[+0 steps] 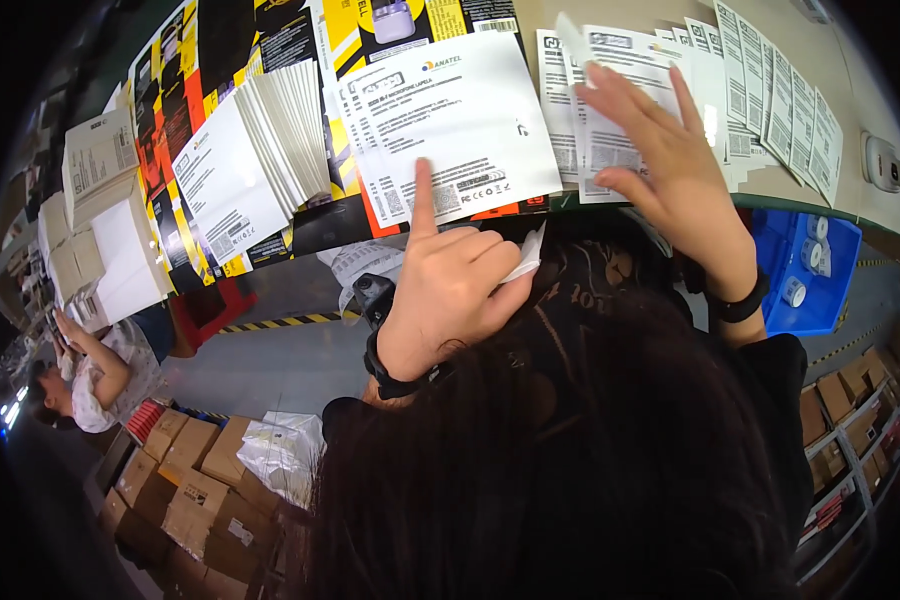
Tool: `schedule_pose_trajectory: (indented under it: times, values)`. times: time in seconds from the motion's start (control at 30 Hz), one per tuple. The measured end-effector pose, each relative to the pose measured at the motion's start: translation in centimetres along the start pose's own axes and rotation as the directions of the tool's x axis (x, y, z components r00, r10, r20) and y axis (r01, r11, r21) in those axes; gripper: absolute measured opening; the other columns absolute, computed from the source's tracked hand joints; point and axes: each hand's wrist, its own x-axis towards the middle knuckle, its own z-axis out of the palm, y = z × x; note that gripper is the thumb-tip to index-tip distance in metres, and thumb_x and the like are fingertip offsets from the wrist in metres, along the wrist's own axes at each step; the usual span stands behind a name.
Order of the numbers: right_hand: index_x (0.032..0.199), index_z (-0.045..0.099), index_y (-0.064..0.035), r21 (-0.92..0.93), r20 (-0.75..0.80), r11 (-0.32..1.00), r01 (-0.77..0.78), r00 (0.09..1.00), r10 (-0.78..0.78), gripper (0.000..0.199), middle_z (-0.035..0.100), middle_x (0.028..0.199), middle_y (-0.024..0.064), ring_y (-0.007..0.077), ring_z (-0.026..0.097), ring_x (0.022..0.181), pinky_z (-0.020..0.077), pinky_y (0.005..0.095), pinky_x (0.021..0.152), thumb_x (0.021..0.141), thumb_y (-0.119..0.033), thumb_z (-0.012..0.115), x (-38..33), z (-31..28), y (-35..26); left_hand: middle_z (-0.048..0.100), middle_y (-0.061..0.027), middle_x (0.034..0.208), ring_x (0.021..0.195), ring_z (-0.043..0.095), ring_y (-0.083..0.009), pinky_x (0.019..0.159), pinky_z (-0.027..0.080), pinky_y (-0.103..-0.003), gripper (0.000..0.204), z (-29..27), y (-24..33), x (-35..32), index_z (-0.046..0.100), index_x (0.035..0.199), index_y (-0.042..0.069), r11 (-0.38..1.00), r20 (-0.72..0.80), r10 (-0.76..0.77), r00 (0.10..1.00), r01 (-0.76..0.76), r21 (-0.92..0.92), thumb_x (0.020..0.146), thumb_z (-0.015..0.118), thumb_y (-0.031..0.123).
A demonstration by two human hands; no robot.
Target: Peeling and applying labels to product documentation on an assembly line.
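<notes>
My left hand (450, 290) points its index finger onto a large white printed sheet (480, 120), low near its front edge. Its other fingers are curled, and a crumpled slip of white paper (528, 256) sticks out between them and the thumb. Fingers spread, my right hand (670, 165) is over a stack of printed white sheets (610, 150) to the right. Beside its fingertips a small pale strip (572, 38) stands up, slightly blurred; whether the fingers touch it I cannot tell. Left of the large sheet lies a fanned pile of white printed pieces (240, 175).
Yellow, black and red printed card sheets (180, 100) cover the table's left part. More printed labels (780, 95) fan out at the far right. A blue bin (815, 300) with white rolls stands below the table edge. Cardboard boxes (195, 500) and another person (105, 370) are at the left.
</notes>
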Motion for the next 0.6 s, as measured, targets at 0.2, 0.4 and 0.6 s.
schedule_pose_trajectory:
  times: [0.2,0.4,0.6]
  values:
    - [0.128,0.041,-0.0083,0.351,-0.261,0.934,0.070,0.965,0.026,0.049,0.048,0.127,0.0089,0.0260,0.040,0.121,0.0202,0.0428,0.106,0.083,-0.022,0.054,0.5,2.2,0.9,0.048,-0.0017,0.050,0.050,0.055,-0.0176,0.105,0.011,-0.061,0.015,1.9,-0.4,0.3,0.052,0.057,0.007,0.997,-0.007,0.030,1.000,-0.030,0.066,0.064,0.065,0.011]
    - [0.126,0.040,-0.0032,0.487,-0.372,0.858,0.161,0.928,0.037,0.041,0.049,0.125,0.0153,0.0266,0.034,0.126,0.0207,0.0422,0.106,0.088,-0.018,0.045,0.1,2.4,2.4,0.049,-0.0022,0.051,0.051,0.054,-0.0183,0.106,0.012,-0.060,0.020,3.1,0.2,1.7,0.049,0.057,0.007,0.996,0.082,0.086,0.993,-0.088,0.010,0.063,0.068,0.010]
    - [0.100,0.059,-0.0021,0.824,-0.326,0.567,0.005,0.822,0.467,0.022,0.060,0.094,0.0056,0.0124,0.055,0.085,0.0420,0.0235,0.073,0.080,-0.010,0.063,0.0,2.9,1.2,0.047,-0.0021,0.051,0.049,0.053,-0.0187,0.106,0.016,-0.059,0.022,4.6,0.1,2.5,0.048,0.057,0.007,0.983,0.067,0.169,0.983,-0.164,-0.081,0.061,0.069,0.008]
